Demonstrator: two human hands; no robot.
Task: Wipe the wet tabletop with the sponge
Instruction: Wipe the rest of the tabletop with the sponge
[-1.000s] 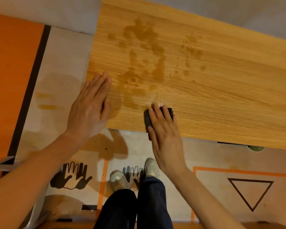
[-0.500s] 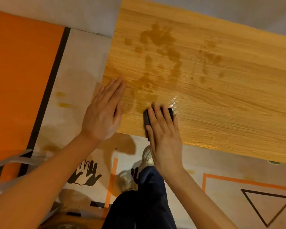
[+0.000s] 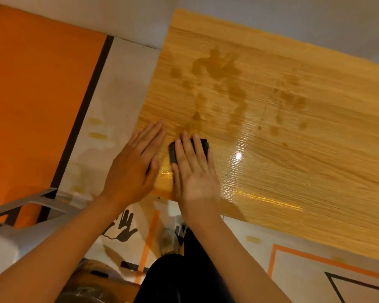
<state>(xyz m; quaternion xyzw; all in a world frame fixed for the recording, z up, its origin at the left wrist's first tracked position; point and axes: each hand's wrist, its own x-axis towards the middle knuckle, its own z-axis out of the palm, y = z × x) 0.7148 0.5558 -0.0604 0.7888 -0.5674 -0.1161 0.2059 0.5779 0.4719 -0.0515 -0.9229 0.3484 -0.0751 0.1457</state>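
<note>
The wooden tabletop [image 3: 293,171] carries dark wet patches [image 3: 217,66] toward its far left, and a glossy wet sheen [image 3: 239,156] beside my right hand. A small dark sponge [image 3: 204,143] lies near the table's front left corner. My right hand [image 3: 195,171] presses down on it with straight fingers, so only the sponge's left and right edges show. My left hand [image 3: 134,169] lies flat on the table's left corner, close beside the right hand and holding nothing.
Left of the table the floor has an orange mat [image 3: 31,106] with a black border. A grey-white chair part [image 3: 20,206] sits at the lower left. Below the table edge are black hand-print floor markings [image 3: 123,228], my shoe [image 3: 169,239] and a triangle outline [image 3: 359,287].
My right hand has slid the sponge left along the front edge toward my left hand, leaving a shiny streak to its right. The view has shifted left.
</note>
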